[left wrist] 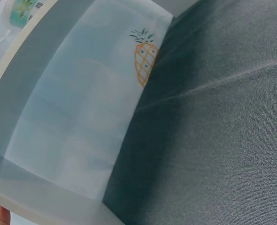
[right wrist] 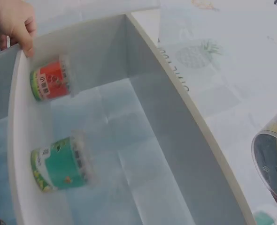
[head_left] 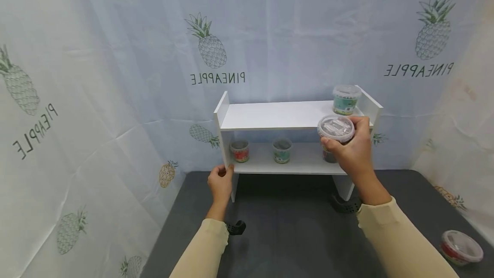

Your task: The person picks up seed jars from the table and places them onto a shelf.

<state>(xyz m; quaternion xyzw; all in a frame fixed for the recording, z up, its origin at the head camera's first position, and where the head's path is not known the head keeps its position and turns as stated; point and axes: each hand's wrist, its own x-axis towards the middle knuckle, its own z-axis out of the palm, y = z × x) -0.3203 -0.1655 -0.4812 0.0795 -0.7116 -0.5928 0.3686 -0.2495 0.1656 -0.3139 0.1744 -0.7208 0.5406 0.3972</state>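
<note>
My right hand holds a clear-lidded plastic tub in front of the white shelf's upper board, near its right end. In the right wrist view, the held tub shows at the right edge. My left hand pinches the shelf's left side at the lower board, thumb on the front edge. A green-labelled tub stands on the upper board at the right. On the lower board are a red-labelled tub, a green-labelled tub and another tub, partly hidden behind the held one.
A red-labelled lidded tub sits on the dark table at the far right. Black perforated pieces lie near the shelf's feet. A pineapple-print curtain hangs behind and along the sides.
</note>
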